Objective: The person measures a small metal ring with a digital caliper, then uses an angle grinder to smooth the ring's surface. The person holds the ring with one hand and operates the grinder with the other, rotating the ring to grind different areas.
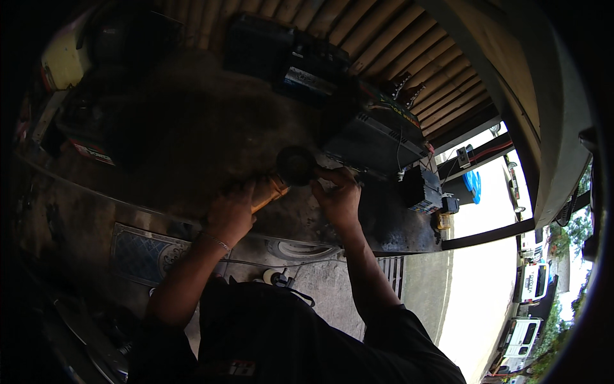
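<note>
Over the dark worktop, my left hand (233, 211) wraps around the orange-yellow body of a power tool that looks like an angle grinder (272, 194). A round, dark disc (296, 165) sits at the tool's far end, facing up toward me. My right hand (339, 194) has its thumb and fingers closed at the disc's right rim. Dim light hides the detail of the disc's centre, and my left fingers cover much of the tool body.
Car batteries (311, 80) and a large black machine casing (371, 142) stand along the slatted back wall. A smaller battery (422, 189) is at the worktop's right end. Below the front edge, a cable (275, 262) crosses above a tyre (300, 249).
</note>
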`<state>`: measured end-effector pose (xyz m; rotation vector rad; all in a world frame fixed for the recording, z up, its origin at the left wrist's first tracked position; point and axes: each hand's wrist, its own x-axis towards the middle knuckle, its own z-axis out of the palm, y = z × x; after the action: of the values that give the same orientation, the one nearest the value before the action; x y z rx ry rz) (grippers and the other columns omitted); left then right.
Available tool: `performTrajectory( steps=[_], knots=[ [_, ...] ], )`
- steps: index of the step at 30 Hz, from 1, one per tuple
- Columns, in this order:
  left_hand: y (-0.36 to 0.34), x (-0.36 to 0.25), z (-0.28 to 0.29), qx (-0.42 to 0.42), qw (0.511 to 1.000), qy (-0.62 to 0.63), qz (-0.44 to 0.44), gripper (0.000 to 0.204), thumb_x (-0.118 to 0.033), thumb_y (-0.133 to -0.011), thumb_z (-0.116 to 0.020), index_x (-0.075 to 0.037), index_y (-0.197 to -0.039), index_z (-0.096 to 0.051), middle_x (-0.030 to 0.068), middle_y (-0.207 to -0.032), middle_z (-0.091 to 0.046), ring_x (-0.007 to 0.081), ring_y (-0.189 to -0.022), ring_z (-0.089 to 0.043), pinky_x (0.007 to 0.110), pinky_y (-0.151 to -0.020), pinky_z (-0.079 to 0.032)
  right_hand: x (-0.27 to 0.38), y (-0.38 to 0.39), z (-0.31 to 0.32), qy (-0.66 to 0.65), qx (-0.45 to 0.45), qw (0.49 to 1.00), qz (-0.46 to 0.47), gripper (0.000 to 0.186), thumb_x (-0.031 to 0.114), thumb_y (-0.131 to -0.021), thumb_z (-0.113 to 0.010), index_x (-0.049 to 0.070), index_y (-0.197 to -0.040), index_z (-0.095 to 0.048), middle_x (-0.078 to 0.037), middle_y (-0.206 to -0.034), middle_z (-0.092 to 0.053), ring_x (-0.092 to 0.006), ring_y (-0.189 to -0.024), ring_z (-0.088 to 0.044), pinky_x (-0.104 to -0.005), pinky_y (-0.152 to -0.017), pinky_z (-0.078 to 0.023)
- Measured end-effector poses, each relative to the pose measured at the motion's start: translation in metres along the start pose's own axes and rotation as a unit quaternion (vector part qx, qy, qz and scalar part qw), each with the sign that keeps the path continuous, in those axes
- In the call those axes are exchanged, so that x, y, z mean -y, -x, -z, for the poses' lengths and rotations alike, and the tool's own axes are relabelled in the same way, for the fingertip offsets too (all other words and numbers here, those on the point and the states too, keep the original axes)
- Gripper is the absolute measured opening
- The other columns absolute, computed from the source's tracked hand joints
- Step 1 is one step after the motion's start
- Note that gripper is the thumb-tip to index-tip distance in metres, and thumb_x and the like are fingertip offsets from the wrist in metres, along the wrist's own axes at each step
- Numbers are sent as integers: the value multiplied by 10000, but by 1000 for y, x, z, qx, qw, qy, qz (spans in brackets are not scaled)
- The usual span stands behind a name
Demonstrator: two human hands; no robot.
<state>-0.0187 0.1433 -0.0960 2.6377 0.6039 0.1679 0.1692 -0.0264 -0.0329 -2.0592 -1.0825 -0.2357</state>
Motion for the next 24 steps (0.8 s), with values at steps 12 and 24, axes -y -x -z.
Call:
performTrajectory(
  steps=[12, 24],
  knots=[
    [-1, -3, 6, 22, 1000, 12, 14, 875, -273, -774, -866, -51, -1498, -430, 172, -1316, -642, 343, -1210, -634, 469, -1006, -501, 2, 3, -5, 5, -8, 1000, -8, 296, 125, -754, -858, 82, -1043, -812, -113, -962, -743, -246, -885, -740, -341, -796, -568],
    [-1, -3, 6, 19, 1000, -2, 2, 887, -281, -773, -869, -48, -1506, -428, 174, -1340, -632, 332, -1237, -620, 452, -1028, -492, 0, -13, 22, 31, 78, 996, 40, 284, 124, -740, -816, 83, -1021, -811, -148, -936, -732, -326, -864, -726, -399, -791, -575]
  ],
)
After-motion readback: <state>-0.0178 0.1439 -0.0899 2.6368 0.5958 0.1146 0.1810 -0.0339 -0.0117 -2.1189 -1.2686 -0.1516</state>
